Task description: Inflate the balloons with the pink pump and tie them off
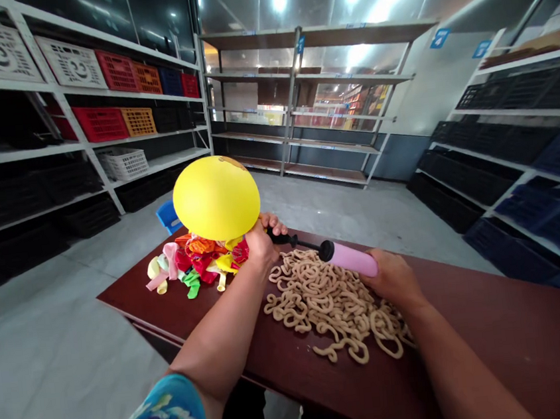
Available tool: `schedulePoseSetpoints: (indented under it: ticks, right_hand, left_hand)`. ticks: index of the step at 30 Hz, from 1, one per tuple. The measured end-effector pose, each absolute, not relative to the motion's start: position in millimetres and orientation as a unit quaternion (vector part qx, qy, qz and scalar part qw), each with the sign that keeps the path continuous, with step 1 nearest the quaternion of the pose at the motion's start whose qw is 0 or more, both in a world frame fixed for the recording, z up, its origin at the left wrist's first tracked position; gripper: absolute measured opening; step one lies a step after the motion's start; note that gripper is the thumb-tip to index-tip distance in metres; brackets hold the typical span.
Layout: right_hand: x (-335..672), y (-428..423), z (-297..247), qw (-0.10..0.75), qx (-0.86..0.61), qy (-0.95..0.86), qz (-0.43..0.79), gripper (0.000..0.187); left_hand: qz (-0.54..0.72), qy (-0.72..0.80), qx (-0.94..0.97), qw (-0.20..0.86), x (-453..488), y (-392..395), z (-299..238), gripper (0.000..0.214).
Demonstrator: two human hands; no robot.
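A yellow balloon [216, 197], partly inflated, sits on the black nozzle of a pink hand pump [350, 259]. My left hand [263, 240] is closed around the balloon's neck and the pump's nozzle. My right hand [392, 279] is wrapped round the pink barrel's rear end, above the table. Under the balloon lies a pile of limp coloured balloons [193, 262]. Between my hands lies a heap of beige curly clips [332, 304] on the dark red table [498, 340].
A blue chair [168, 216] stands behind the table's far corner. White shelves with red, orange and white crates [101, 121] line the left wall. Dark bins fill shelves [528, 143] on the right. Bare metal racks [308, 100] stand at the back across grey floor.
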State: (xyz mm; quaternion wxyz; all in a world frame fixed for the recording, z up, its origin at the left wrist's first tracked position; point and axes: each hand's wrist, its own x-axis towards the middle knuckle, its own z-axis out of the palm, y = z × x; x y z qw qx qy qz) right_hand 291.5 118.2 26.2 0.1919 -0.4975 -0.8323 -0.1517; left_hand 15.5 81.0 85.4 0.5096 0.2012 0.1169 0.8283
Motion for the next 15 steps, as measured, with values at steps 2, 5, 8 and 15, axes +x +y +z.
schedulePoseSetpoints:
  ticks: [2, 5, 8, 15]
  right_hand:
    - [280, 111, 28, 0.194, -0.478, -0.842, -0.159, 0.029]
    - [264, 100, 30, 0.193, -0.461, -0.850, -0.170, 0.030]
    - [256, 95, 33, 0.192, -0.449, -0.857, -0.165, 0.030]
    - [280, 110, 33, 0.188, -0.487, -0.840, -0.144, 0.034]
  left_hand:
    - [0.818, 0.115, 0.209, 0.524, 23, 80, 83, 0.022]
    - [0.806, 0.120, 0.215, 0.539, 33, 78, 80, 0.022]
    - [0.799, 0.119, 0.215, 0.549, 35, 77, 80, 0.024]
    - [0.839, 0.125, 0.179, 0.499, 14, 79, 90, 0.021]
